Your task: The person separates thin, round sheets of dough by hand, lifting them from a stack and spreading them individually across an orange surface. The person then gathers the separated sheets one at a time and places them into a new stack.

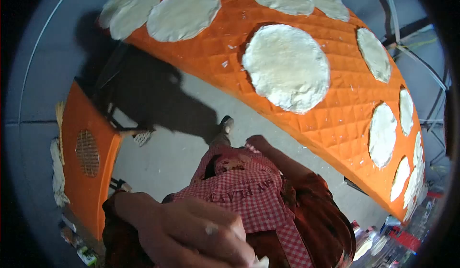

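My left hand (199, 232) is large and close to the camera at the bottom, its fingers curled closed. A small white piece (261, 262) shows at its fingertips; I cannot tell what it is. Farther down, my right hand (258, 144) hangs in front of the red-and-white checked apron (239, 191), fingers curled in, with pale marks at their tips. What it may hold is hidden. Beyond it, a large round sheet of dough (287, 68) lies flat on the orange quilted cloth (230, 52). Neither hand touches the dough.
More dough rounds (184, 14) lie along the table's far side, and others (382, 135) at the right. An orange board or table (96, 124) with a round wire rack (87, 153) stands at the left. Grey floor (191, 95) runs between, and clutter (407, 237) sits lower right.
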### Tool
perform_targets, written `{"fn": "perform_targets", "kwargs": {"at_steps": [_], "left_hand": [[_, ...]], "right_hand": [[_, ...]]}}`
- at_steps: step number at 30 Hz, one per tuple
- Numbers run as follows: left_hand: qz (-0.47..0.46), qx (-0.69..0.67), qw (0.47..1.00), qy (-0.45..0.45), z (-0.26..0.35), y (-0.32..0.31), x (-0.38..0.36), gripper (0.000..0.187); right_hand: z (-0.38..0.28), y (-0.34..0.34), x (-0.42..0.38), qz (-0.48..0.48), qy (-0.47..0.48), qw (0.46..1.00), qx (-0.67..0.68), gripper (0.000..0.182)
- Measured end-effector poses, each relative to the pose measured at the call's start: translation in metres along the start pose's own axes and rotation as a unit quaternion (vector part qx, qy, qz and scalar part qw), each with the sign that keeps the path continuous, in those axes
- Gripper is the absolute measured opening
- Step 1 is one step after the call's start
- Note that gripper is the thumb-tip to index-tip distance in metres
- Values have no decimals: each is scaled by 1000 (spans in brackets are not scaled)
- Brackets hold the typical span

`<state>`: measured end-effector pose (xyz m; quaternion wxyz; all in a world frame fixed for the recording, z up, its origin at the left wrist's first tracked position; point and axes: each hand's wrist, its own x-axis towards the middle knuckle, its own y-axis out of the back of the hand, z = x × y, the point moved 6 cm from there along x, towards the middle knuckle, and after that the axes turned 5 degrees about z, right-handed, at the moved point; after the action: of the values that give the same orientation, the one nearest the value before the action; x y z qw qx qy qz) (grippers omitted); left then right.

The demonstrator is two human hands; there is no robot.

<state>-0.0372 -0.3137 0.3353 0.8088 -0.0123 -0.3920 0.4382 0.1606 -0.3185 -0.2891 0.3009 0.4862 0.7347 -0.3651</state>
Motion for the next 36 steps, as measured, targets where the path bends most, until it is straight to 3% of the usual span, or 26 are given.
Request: {"fn": "perform_targets", "kwargs": {"at_steps": [1,2,5,8,10,11,13,15,17,19,20,22,26,27,28,30,33,34,36], "left_hand": [[-11,-25,1000,-8,-2,-7,8,17],[-20,-36,999,-9,-8,-8,10,16],[-72,-64,995,3,-23,-15,15,11],[-84,-44,995,42,-48,-8,27,7],[-1,16,993,118,-86,22,35,7],[95,54,977,182,-118,52,34,7],[307,93,902,288,-203,145,8,9],[417,123,830,350,-306,269,-64,23],[397,148,817,392,-370,321,-87,34],[370,345,809,299,-372,303,-52,25],[340,380,796,326,-388,310,-49,27],[269,459,776,340,-408,319,-35,24],[139,490,801,315,-396,288,-5,12],[136,431,849,274,-356,257,26,14],[117,402,861,289,-373,260,19,15],[93,373,868,314,-387,264,12,15],[55,421,878,223,-372,272,30,12],[67,501,852,136,-375,290,33,19],[171,487,833,199,-401,329,35,30]], "right_hand": [[-54,-27,-54,-23,266,914,-307,19],[-70,-39,-79,2,226,940,-256,24],[-147,-52,-152,68,237,937,-247,19],[-189,-32,-177,149,388,899,-137,16],[-214,-23,-194,196,414,881,-119,15],[-228,-18,-197,219,429,869,-110,14],[-248,-14,-194,266,459,832,-164,13],[-270,-11,-189,316,479,788,-223,13],[-301,-20,-185,325,495,769,-243,12],[-323,-23,-170,347,510,733,-286,12],[-337,-25,-164,348,534,705,-311,13],[-355,-18,-133,344,513,745,-253,13],[-399,-8,-86,388,430,793,-190,27],[-408,-7,-79,409,395,805,-170,30],[-418,-6,-75,434,366,789,-235,39],[-427,5,-57,459,309,781,-290,32],[-426,29,-40,458,284,796,-275,22],[-426,35,-40,452,279,808,-256,20],[-415,42,-43,413,281,859,-111,16]]}}
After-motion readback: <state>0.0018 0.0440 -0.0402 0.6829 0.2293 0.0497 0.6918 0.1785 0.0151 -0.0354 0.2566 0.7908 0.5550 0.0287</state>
